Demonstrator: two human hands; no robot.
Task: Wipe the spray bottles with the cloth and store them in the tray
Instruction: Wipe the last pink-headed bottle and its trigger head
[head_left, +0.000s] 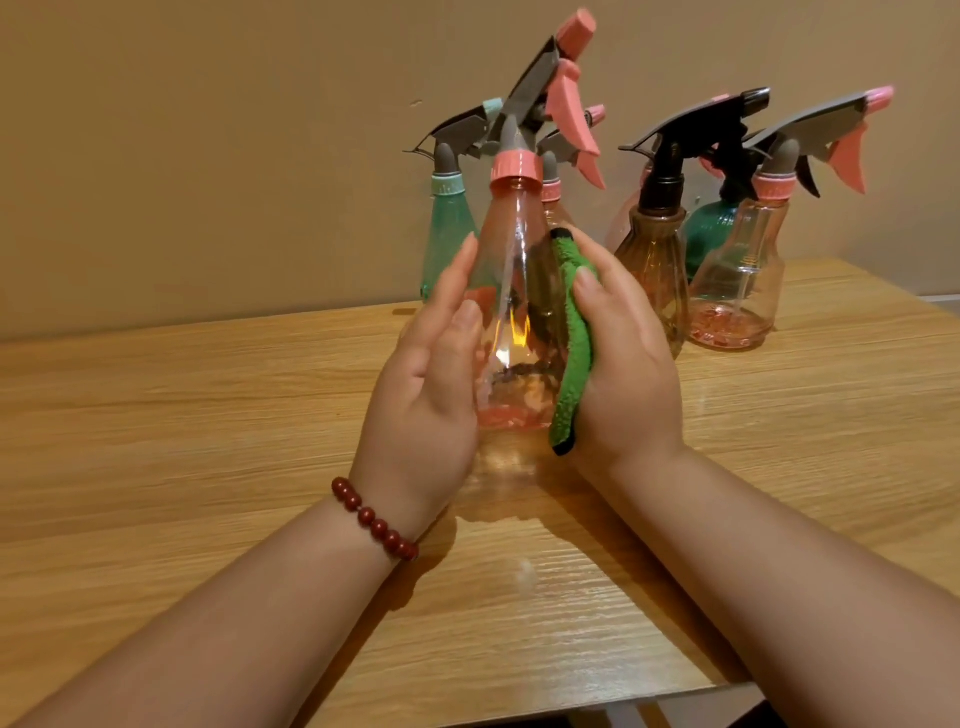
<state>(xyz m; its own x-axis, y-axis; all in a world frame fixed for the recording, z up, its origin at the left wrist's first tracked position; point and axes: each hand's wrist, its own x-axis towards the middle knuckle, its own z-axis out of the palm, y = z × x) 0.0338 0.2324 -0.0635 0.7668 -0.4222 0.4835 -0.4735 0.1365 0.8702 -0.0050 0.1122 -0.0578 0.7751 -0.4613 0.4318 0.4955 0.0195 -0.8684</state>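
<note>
Over the middle of the table (208, 415), two hands are holding a clear pink-capped spray bottle (514, 291) roughly upright.

The left grip (431, 384) is wrapping the bottle's side, thumb lying across its front. The right grip (623, 374) is pinching a green cloth (571, 353) and pressing it against the other side. Along the far edge of the pale wood-grain table, more spray bottles (654, 260) are standing before a plain tan wall (208, 156).

Both hands up, palms facing inward.
The left hand (431, 384) cups the spray bottle (514, 249), fingers pointing up, thumb laid on its front; the right hand (623, 364) pins the cloth (571, 364) against it under the thumb; both forearms reach forward, converging.
</note>
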